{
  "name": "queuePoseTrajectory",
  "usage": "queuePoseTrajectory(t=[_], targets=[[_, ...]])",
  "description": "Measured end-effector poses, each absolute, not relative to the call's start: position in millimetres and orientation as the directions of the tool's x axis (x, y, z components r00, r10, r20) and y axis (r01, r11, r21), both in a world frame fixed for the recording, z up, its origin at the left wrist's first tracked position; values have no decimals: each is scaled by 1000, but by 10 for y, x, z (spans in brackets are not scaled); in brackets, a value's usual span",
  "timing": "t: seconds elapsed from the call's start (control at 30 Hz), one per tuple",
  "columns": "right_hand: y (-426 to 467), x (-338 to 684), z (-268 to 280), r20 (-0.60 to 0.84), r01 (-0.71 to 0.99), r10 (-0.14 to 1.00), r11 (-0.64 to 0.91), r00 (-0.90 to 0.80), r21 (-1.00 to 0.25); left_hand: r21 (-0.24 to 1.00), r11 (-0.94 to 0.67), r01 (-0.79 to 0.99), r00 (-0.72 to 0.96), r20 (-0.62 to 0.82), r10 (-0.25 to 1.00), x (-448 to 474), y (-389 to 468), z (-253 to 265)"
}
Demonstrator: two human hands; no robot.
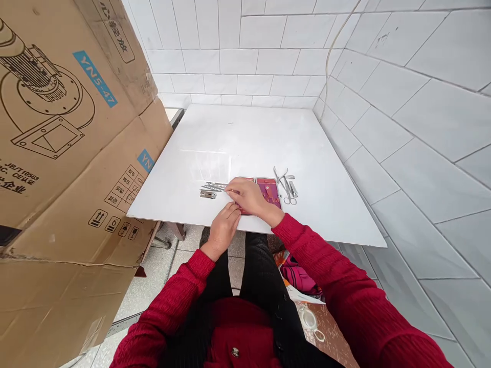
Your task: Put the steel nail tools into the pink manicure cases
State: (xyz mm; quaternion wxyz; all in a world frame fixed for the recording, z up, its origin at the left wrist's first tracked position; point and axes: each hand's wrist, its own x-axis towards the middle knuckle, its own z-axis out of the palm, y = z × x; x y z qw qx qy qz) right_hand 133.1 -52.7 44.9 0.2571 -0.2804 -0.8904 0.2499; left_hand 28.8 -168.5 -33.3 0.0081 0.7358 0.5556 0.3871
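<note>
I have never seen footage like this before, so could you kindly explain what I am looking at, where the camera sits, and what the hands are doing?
There is no machine here: one camera worn on a person's head looks forward and down, so you see their own red-sleeved arms. They sit at a white square table in a white-tiled corner, with a large brown cardboard box on the left. On the table lies an open dark-red tool case. Right of it are small silver scissors and metal tools; left of it, a row of thin silver metal tools. The right hand lies over the case, its fingers reaching toward that row. The left hand rests at the table's near edge. Whether either grips anything is unclear.
</note>
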Motion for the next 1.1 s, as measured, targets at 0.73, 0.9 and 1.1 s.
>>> queuePoseTrajectory(t=[0.73, 0.9, 1.1], targets=[[-284, 626, 478, -46, 597, 600, 781, -799, -186, 383, -89, 920, -118, 484, 867, -522, -1759, -244], [-248, 647, 484, -25, 604, 610, 776, -792, -180, 369, -95, 924, -110, 498, 860, -528, -1774, -261], [-195, 627, 489, -50, 597, 596, 792, -801, -125, 355, -99, 929, -103, 508, 855, -516, -1766, -258]])
